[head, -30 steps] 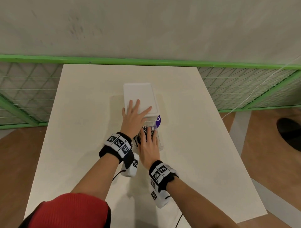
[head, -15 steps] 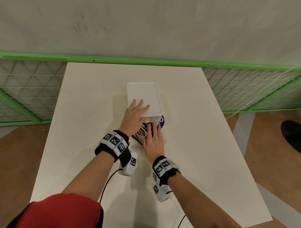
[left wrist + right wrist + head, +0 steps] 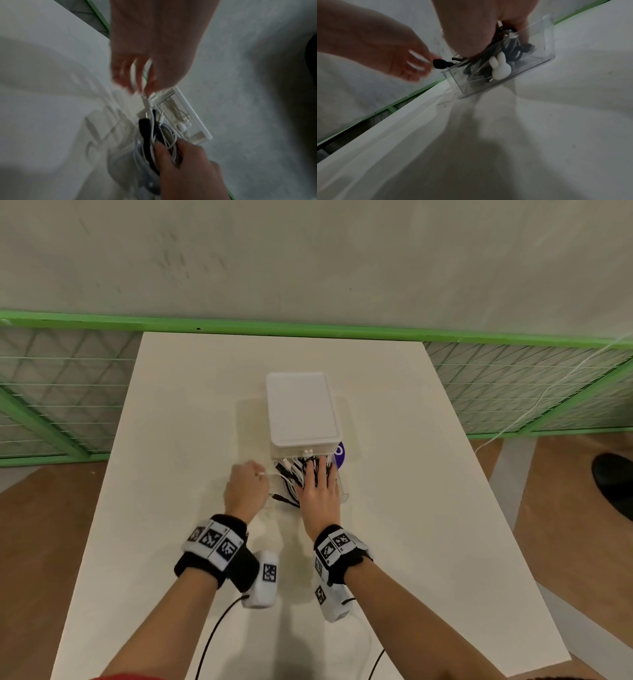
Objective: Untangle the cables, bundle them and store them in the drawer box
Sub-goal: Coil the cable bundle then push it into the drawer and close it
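Cables (image 3: 297,474): a black-and-white tangle heaped in the pulled-out clear drawer (image 3: 342,491), one black plug (image 3: 281,498) hanging over its left wall.
Drawer box (image 3: 301,409): white, mid-table (image 3: 171,440), with a white rabbit-shaped knob (image 3: 500,67) on the drawer front.
Right hand (image 3: 320,496): fingers straight and spread, pressing flat on the cables.
Left hand (image 3: 246,487): just left of the drawer, fingers curled, pinching a white plug (image 3: 146,100).
Purple disc (image 3: 339,454): peeking out at the box's right corner.
Wrists: both wear black bands with coded markers.
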Available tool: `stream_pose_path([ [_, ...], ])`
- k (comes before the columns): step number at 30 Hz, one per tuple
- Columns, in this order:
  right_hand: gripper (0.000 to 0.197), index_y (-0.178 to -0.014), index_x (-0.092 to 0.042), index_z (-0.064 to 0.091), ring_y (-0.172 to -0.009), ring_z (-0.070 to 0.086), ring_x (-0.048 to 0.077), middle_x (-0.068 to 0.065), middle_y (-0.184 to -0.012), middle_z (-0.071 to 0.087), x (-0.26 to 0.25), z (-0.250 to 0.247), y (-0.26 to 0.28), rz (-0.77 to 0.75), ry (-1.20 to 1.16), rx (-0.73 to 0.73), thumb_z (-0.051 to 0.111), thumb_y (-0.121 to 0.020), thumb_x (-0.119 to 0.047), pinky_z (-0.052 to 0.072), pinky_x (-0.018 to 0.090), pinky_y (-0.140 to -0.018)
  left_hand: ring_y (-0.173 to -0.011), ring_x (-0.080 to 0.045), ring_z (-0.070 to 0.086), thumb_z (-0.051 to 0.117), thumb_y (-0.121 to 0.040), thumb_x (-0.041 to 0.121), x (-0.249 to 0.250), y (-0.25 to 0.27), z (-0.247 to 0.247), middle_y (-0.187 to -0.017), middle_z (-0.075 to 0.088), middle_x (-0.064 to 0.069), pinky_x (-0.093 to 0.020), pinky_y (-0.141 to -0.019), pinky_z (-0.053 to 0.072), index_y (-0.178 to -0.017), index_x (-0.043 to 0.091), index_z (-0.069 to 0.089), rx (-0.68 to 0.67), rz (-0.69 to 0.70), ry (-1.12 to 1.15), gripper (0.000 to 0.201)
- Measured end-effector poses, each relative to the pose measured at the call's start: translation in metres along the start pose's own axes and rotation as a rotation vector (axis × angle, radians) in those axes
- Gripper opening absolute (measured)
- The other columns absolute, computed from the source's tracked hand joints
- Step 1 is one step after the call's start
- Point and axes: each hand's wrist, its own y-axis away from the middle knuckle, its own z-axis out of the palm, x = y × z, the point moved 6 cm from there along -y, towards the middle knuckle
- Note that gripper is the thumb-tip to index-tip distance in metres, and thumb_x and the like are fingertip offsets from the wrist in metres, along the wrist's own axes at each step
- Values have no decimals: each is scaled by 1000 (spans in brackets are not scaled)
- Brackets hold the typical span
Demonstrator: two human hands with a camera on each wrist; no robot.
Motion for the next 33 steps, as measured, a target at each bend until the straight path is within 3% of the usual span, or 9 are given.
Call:
stream_pose_path([
  [2,60,-119,-3,59,-114,56,42,24,-125,57,0,0,0,-5,-12,5,81,-69,-27,55,47,-84,-94,-30,57,44,-94,15,-16,11,21,-123,52,-19,-31,-74,51,-130,3,39,-229,-200,-22,38],
  [5,60,-118,-2,60,-112,57,43,24,-123,58,1,-1,-1,-20,-33,24,82,-68,-28,55,47,-83,-77,-24,60,51,-94,15,-13,17,27,-115,56,-21,-19,-51,51,-121,-8,46,-289,-259,222,36],
  [8,61,-117,-2,60,-111,58,43,25,-123,59,1,1,-1,-28,-55,35,83,-67,-28,55,47,-83,-79,-28,66,62,-86,3,-1,18,18,-94,66,-22,-29,-70,58,-80,1,64,-142,-128,381,6],
  [10,61,-118,-1,59,-112,57,43,25,-123,58,2,1,0,-28,-65,41,82,-68,-29,55,47,-84,-83,-23,65,64,-81,-3,3,17,15,-93,68,-19,-29,-81,53,-87,0,67,-12,-79,375,7],
  [17,62,-120,-3,59,-117,55,41,24,-127,56,4,-1,8,-23,-69,60,79,-70,-33,52,47,-89,-68,-13,56,75,-73,3,-8,35,34,-82,61,-7,-25,-72,48,-90,7,57,253,-73,508,25],
  [21,60,-119,-4,60,-115,56,41,23,-126,57,1,-6,14,-12,-79,83,79,-69,-32,54,46,-86,-73,-9,57,76,-74,5,-23,36,41,-106,56,-3,-14,-68,45,-129,2,40,262,-184,673,65],
  [25,56,-121,-4,58,-118,54,40,23,-128,56,1,-4,15,-31,-92,91,73,-75,-32,53,45,-89,-86,-12,55,61,-87,3,7,29,35,-116,53,-6,-7,-77,46,-122,-1,56,327,88,524,36],
  [28,61,-124,-3,51,-119,53,40,24,-129,55,1,-6,17,-33,-146,100,78,-71,-20,54,44,-87,-99,-14,51,50,-94,8,29,31,41,-112,52,-9,-25,-94,45,-114,-2,62,280,258,381,25],
  [33,58,-129,-3,40,-124,48,40,25,-134,49,1,-6,19,-39,-213,70,66,-81,-20,51,45,-93,-89,-23,61,59,-89,10,29,22,45,-101,64,-11,-22,-80,44,-99,3,72,259,232,205,18],
])
